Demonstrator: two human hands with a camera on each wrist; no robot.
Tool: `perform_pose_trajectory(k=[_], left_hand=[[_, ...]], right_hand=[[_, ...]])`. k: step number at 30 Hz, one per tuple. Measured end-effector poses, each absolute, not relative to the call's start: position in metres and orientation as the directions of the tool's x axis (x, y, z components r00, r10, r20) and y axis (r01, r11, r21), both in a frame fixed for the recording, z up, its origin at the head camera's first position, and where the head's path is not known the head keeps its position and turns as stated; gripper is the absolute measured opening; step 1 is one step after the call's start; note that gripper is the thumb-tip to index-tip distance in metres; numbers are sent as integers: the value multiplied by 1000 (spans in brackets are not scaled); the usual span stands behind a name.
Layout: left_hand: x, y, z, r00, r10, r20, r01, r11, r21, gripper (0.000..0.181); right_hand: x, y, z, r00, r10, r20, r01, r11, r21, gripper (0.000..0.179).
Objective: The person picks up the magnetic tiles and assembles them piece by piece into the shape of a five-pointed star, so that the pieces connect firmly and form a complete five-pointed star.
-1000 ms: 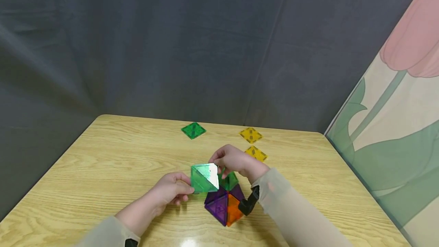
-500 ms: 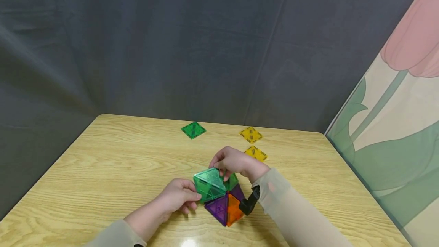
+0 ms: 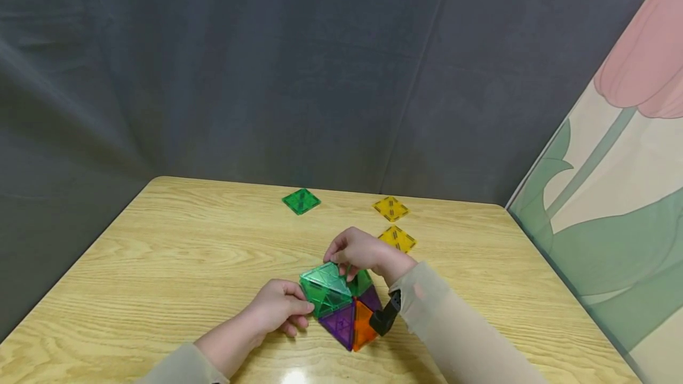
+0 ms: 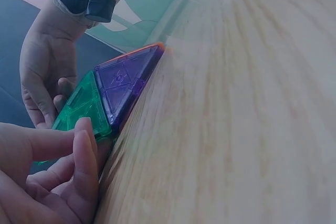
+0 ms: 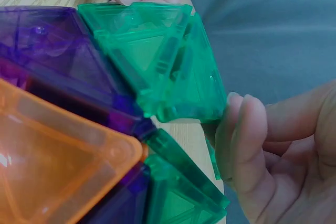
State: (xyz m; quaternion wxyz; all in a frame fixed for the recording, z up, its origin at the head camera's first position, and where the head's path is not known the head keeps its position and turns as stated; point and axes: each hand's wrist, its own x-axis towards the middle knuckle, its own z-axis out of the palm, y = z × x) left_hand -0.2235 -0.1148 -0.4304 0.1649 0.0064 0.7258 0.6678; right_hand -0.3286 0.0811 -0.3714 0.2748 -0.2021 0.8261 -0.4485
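A pair of green translucent triangular magnetic tiles (image 3: pixel 323 292), joined along one edge, leans against a small raised build of similar tiles. My left hand (image 3: pixel 281 307) pinches the pair's near left corner between thumb and fingers, also plain in the left wrist view. My right hand (image 3: pixel 364 252) holds its far corner with the fingertips, reaching over from behind. Beside the pair, the build shows a purple triangle tile (image 3: pixel 340 325), an orange one (image 3: pixel 364 326) and another green tile (image 5: pixel 184 195). In the right wrist view, a narrow gap separates the pair from that other green tile.
On the wooden table (image 3: pixel 203 242), a flat green diamond of tiles (image 3: pixel 301 201) lies at the back. Two yellow diamonds, one farther back (image 3: pixel 391 208) and one nearer (image 3: pixel 398 239), lie right of it. A dark curtain (image 3: pixel 320 76) hangs behind the table.
The left hand has moved slightly right and down, tilting the raised green pair down onto the left side of the build. The right hand has stayed almost in place.
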Motion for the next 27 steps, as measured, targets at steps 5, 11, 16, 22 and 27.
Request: perform_pose_trajectory(k=[5,11,16,22,27], left_hand=[[-223,-114,-429,-944,230,-237,-214,120,969,10],[-225,-114,-431,-944,228,-239,-216,120,969,11],[-225,-113,-433,-943,228,-243,-220,123,968,11],[-225,-112,-433,-944,222,-243,-216,140,966,11],[-224,-112,-430,-945,214,-249,-219,156,963,11]], right_hand=[[-328,80,-371,-778,-570,-264,-120,548,-828,16],[-327,78,-371,-768,-580,-270,-203,621,-757,15],[-327,77,-371,-741,-612,-278,-270,650,-710,17],[-329,76,-371,-721,-619,-312,-271,666,-694,24],[-329,74,-370,-724,-605,-330,-256,681,-686,26]])
